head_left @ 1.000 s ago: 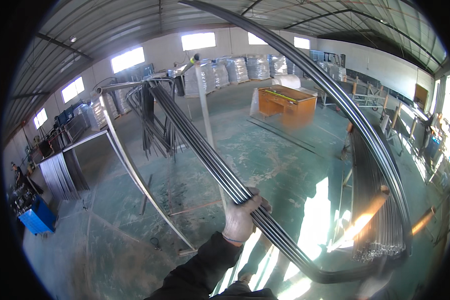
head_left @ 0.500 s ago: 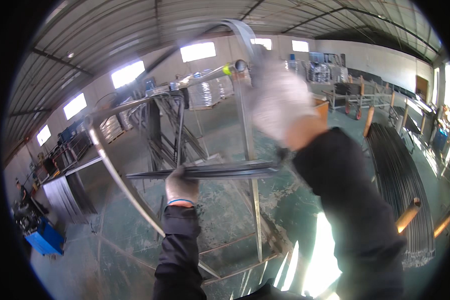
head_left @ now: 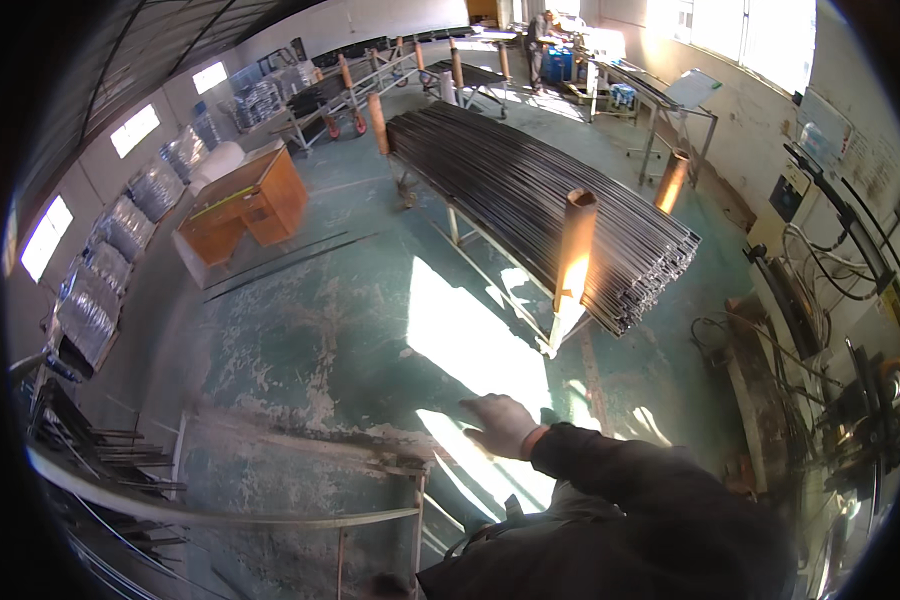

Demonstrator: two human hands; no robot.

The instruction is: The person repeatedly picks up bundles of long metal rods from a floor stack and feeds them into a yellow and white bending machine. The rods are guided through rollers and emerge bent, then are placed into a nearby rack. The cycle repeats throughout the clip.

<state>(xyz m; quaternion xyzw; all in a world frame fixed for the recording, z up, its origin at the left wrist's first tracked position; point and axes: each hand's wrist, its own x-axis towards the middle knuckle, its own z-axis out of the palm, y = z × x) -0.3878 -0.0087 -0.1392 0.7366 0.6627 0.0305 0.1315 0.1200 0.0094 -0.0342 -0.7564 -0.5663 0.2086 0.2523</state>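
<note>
**A:** What are the hands up to in this one?

**B:** The right hand [head_left: 502, 425] is out over the green floor [head_left: 320, 320], pale glove on, dark sleeve [head_left: 660, 490] coming in from the lower right. Fingers are loosely spread, so that grip is slack with nothing in it. The left hand is out of view, so I can't tell what it's doing.

**A:** And the metal stock?

**B:** Big stack of dark rods [head_left: 540, 190] lying lengthwise on a low rack [head_left: 453, 222], past the hand and well apart from it. An orange-brown post [head_left: 574, 250] stands upright by the near end. There's also a bunch of dark rods [head_left: 120, 438] over at the lower left, beside the curved pale rail [head_left: 240, 518] of a metal stand. Can't make out how they're supported tbh.

**A:** What else is around?

**B:** Bright sunlight patch [head_left: 475, 340] on the floor between hand and rack. Left of that, a couple of thin dark strips [head_left: 285, 263] lie near a wooden desk [head_left: 285, 205] with something long and yellow on top. Wrapped bundles [head_left: 95, 305] line the left wall, and another person [head_left: 538, 50] stands way at the back near some blue gear [head_left: 558, 66].
</note>
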